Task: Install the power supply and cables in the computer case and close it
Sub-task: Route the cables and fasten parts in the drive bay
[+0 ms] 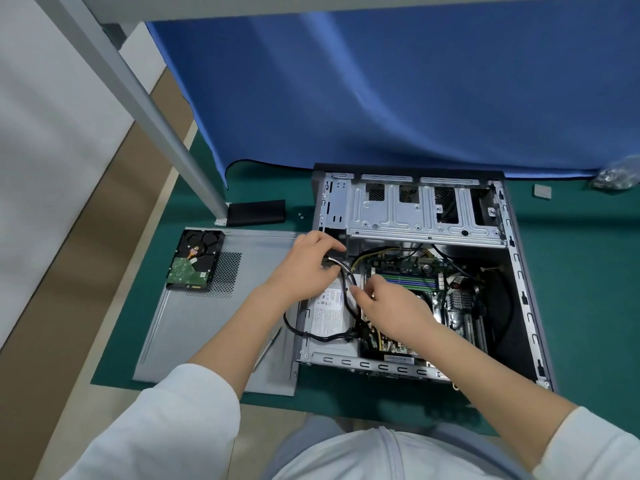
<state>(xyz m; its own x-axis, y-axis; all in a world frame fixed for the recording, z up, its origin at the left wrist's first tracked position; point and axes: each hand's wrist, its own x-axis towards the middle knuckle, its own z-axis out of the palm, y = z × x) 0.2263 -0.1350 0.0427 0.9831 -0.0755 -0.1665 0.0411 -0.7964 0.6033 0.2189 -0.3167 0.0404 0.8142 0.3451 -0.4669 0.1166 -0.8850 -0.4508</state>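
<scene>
The computer case (426, 271) lies on its side on the green mat (571, 271), with the open side up. The left hand (304, 263) is over the upper left part of the opening, and its curled fingers pinch a black cable (343, 282) close to a white connector. The right hand (388, 308) is just to the right of it and a little nearer to the person; its thumb and fingertips are pressed together on the same cable bundle. The power supply (330, 313), with its white label up, sits inside the case between the two forearms, directly under the hands. A loop of black cable hangs out over the case edge below the left wrist. Left of the left hand, the side panel (194, 327) lies flat on the mat, and a hard drive (194, 259) rests on it.
</scene>
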